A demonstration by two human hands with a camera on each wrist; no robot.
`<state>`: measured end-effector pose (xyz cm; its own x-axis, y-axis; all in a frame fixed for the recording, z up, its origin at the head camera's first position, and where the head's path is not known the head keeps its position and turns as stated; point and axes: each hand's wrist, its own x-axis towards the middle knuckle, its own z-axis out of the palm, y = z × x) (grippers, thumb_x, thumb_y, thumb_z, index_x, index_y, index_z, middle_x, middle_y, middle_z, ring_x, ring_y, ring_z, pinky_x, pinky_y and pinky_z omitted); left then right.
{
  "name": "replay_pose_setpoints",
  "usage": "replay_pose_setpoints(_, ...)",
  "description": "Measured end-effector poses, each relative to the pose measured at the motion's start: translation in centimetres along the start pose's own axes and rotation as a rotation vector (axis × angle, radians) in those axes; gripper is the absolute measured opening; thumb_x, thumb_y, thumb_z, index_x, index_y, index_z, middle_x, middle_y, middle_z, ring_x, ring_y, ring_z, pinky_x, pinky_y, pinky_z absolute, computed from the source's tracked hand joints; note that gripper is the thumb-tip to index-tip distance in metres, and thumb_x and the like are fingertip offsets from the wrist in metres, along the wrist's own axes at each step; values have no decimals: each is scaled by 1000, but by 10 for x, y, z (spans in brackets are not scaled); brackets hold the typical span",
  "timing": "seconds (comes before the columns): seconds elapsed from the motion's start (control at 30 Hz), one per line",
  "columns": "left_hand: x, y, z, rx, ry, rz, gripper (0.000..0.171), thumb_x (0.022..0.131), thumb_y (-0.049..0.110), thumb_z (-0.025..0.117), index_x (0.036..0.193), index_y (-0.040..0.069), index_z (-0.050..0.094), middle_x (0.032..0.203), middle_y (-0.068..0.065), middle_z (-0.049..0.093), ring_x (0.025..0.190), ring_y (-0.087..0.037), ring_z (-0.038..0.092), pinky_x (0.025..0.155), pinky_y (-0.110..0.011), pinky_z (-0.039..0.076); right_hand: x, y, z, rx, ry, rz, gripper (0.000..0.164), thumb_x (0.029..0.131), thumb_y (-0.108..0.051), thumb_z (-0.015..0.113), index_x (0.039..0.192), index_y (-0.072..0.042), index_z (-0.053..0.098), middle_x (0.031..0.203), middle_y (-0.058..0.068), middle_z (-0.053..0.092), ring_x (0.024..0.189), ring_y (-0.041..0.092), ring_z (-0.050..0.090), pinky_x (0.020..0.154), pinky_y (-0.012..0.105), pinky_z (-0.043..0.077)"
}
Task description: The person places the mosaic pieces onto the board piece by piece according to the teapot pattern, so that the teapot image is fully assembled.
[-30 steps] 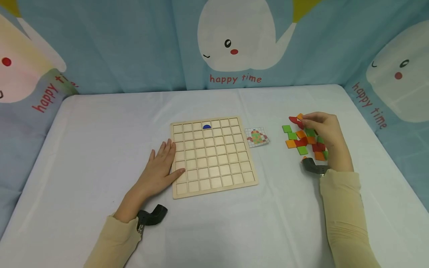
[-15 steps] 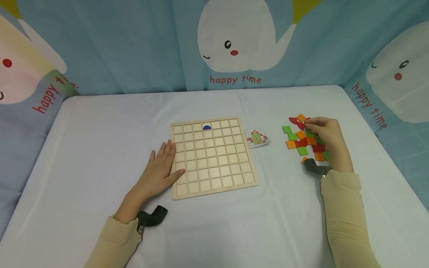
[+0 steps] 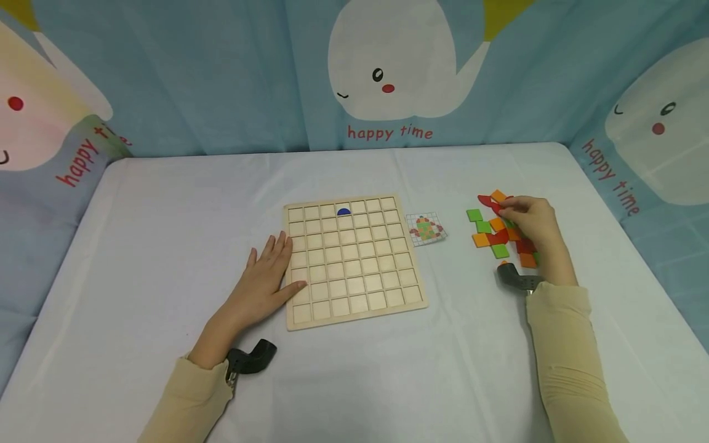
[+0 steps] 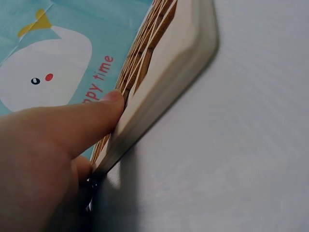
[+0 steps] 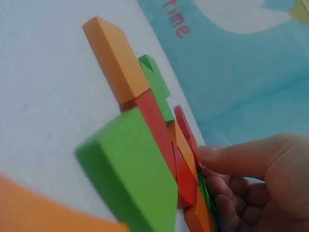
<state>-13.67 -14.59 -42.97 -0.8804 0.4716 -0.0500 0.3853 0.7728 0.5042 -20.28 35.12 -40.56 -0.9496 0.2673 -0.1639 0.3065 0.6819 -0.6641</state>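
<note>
My left hand [image 3: 261,283] lies spread on the left edge of a wooden grid board [image 3: 352,268], its thumb over the rim. In the left wrist view the thumb [image 4: 91,121] presses against the board's edge. A blue half-circle piece [image 3: 344,211] sits in a top-row cell. At the right, my right hand [image 3: 534,223] reaches over a cluster of coloured pieces, thumb and finger pinching a red piece [image 3: 495,208]. In the right wrist view the thumb tip meets that red piece [image 5: 195,151]; the fingers behind are partly hidden.
A small pattern card [image 3: 425,229] lies right of the board. Several flat pieces cluster beside it, including a green square [image 3: 500,251] and an orange square [image 3: 480,240]. A blue whale-print curtain [image 3: 221,80] stands behind the white-covered table [image 3: 354,381].
My right hand has moved from the orange piece at the top of the cluster slightly down to the red piece below it. The left hand stays on the board.
</note>
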Motion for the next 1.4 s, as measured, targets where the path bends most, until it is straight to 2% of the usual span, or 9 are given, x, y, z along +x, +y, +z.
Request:
replay_pose_setpoints(0.27, 0, -5, -1, -1, -5, 7, 81, 94, 37, 56, 148, -6, 13, 154, -22, 5, 142, -37, -1, 108, -59, -4, 2, -1, 3, -68, 10, -39, 36, 95, -19, 58, 124, 2, 59, 111, 23, 55, 96, 30, 43, 74, 25, 36)
replay_pose_setpoints(0.33, 0, -6, -1, 3, -4, 9, 82, 94, 37, 56, 148, -6, 13, 154, -22, 5, 142, -37, 0, 108, -60, -4, 3, -1, 4, -72, 9, -40, 35, 94, -18, 59, 123, 2, 59, 106, 23, 55, 95, 29, 43, 73, 25, 36)
replay_pose_setpoints(0.43, -2, -7, -1, 3, -1, 12, 82, 93, 36, 57, 148, -7, 14, 154, -23, 5, 142, -37, 0, 108, -60, -4, 3, -2, 5, -74, 1, -43, 36, 94, -18, 60, 123, 2, 59, 102, 21, 55, 95, 29, 43, 79, 30, 38)
replay_pose_setpoints(0.53, -3, -6, 0, 3, 3, 17, 82, 93, 36, 58, 147, -7, 14, 154, -23, 6, 142, -38, 1, 107, -61, -4, 3, -1, 6, -76, -9, -44, 36, 94, -18, 60, 123, 2, 58, 101, 20, 54, 95, 30, 43, 81, 34, 38)
replay_pose_setpoints(0.73, -8, -1, 5, 13, 11, 24, 82, 93, 37, 58, 147, -7, 15, 154, -24, 8, 142, -39, 3, 106, -63, -2, -4, 3, 6, -79, -15, -19, 37, 93, -22, 61, 122, 2, 58, 104, 19, 55, 91, 27, 45, 70, 22, 39)
replay_pose_setpoints(1.1, -9, 1, 6, 30, 33, 23, 82, 93, 38, 57, 148, -6, 16, 154, -22, 9, 142, -37, 4, 107, -62, -1, -7, -1, 4, -56, 7, -53, 37, 91, -28, 64, 113, 1, 61, 106, 20, 59, 89, 24, 47, 66, 16, 40)
replay_pose_setpoints(1.17, -8, 2, 6, 35, 34, 27, 82, 93, 39, 57, 148, -6, 15, 154, -22, 9, 142, -37, 4, 107, -62, -1, -7, -3, 2, -49, 13, -58, 38, 91, -31, 63, 112, 1, 62, 103, 14, 60, 88, 23, 46, 63, 17, 40)
replay_pose_setpoints(1.27, -6, 2, 7, 44, 34, 31, 83, 93, 40, 56, 148, -6, 14, 154, -21, 7, 142, -36, 3, 108, -61, -2, -8, -6, -1, -24, 37, -78, 39, 91, -33, 63, 111, 1, 62, 91, -3, 61, 84, 17, 47, 62, 16, 41)
replay_pose_setpoints(1.4, -3, 2, 7, 66, 23, 27, 81, 95, 42, 52, 149, -4, 12, 155, -19, 4, 143, -33, 0, 109, -58, -3, -10, -9, -6, 41, 64, -114, 41, 90, -33, 64, 110, 3, 61, 81, -19, 57, 79, 8, 53, 66, 12, 42)
